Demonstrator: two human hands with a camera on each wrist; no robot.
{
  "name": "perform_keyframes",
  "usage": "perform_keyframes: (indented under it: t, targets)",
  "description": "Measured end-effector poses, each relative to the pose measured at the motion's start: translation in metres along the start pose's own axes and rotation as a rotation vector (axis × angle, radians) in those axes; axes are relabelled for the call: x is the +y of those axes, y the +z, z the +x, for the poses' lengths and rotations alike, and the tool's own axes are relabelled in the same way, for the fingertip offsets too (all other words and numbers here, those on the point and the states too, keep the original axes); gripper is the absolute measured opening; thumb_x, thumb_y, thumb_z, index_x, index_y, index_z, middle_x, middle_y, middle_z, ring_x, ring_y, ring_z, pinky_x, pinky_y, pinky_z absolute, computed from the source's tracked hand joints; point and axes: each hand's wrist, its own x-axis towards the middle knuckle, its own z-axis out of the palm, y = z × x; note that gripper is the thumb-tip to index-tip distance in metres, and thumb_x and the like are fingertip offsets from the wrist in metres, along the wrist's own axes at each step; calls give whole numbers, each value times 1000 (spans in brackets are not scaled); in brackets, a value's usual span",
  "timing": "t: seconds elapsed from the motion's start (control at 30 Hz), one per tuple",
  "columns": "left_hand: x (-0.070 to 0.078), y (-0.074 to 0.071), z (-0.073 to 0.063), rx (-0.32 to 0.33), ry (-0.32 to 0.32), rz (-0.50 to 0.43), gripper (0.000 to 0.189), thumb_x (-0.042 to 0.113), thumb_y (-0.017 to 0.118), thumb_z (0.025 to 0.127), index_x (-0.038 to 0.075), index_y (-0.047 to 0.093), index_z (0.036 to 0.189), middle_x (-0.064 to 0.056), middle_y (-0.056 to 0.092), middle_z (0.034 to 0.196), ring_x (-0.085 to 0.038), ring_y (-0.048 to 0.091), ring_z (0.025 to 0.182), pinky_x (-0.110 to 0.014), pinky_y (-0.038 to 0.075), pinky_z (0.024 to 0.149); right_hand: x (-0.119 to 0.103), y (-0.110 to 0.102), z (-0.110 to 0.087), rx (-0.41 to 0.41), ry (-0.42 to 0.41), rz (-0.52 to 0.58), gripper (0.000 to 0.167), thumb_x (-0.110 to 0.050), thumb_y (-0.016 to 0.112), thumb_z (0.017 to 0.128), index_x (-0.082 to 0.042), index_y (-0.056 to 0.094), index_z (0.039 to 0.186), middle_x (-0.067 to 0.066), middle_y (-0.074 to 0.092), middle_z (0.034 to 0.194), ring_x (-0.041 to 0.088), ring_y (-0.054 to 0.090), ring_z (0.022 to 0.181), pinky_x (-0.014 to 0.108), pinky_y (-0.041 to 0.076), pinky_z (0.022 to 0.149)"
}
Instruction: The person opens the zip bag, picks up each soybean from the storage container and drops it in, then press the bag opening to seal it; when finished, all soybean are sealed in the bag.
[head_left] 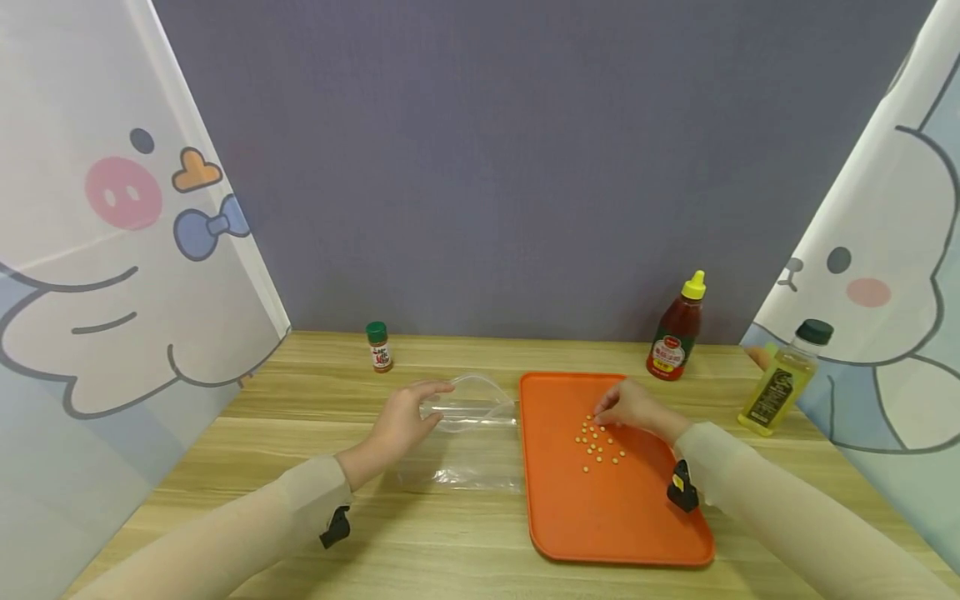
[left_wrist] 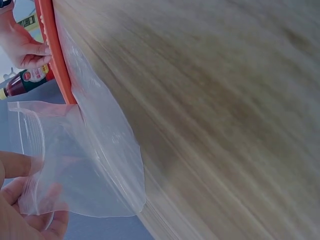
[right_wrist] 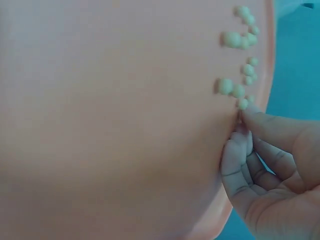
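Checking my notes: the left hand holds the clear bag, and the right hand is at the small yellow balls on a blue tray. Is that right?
Not quite: the tray is orange, not blue, as the head view shows. The left hand does hold the clear bag, and the right hand is at the small yellow balls.

The bag (head_left: 468, 458) is glossy plastic, the tray (head_left: 585, 521) smooth, the table (head_left: 300, 404) wood-grained.

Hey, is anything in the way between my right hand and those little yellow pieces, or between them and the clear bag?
Nothing visible blocks your right hand, which is down at the yellow pieces. Toward the clear bag, only the raised left rim of the orange tray stands between.
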Motion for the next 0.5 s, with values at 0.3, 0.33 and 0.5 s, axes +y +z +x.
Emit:
perform_keyframes:
  t: [0.3, 0.33, 0.5]
  targets:
    - [-3, -1, 2, -1, 51, -7, 43, -5, 72, 78, 9, 67, 119, -11, 66, 126, -32, 61, 116, -47, 51, 98, -9, -8, 3, 29, -61, 71, 11, 0, 66, 86, 9, 68, 93, 8, 67, 76, 14, 56, 64, 29, 52, 59]
    - [-4, -1, 2, -1, 59, -11, 44, -5, 72, 78, 8, 67, 119, -12, 66, 125, -31, 62, 115, -47, 52, 98, -11, -8, 4, 34, -62, 71, 12, -1, 66, 86, 9, 68, 94, 8, 68, 78, 14, 57, 65, 29, 52, 60]
    - [-8, -1, 5, -10, 61, -41, 46, -6, 71, 78, 9, 67, 120, -11, 66, 125, -28, 65, 107, -43, 56, 89, -26, -7, 9, 62, -71, 67, 17, -6, 66, 89, 6, 69, 101, 11, 72, 91, 19, 64, 76, 34, 57, 69]
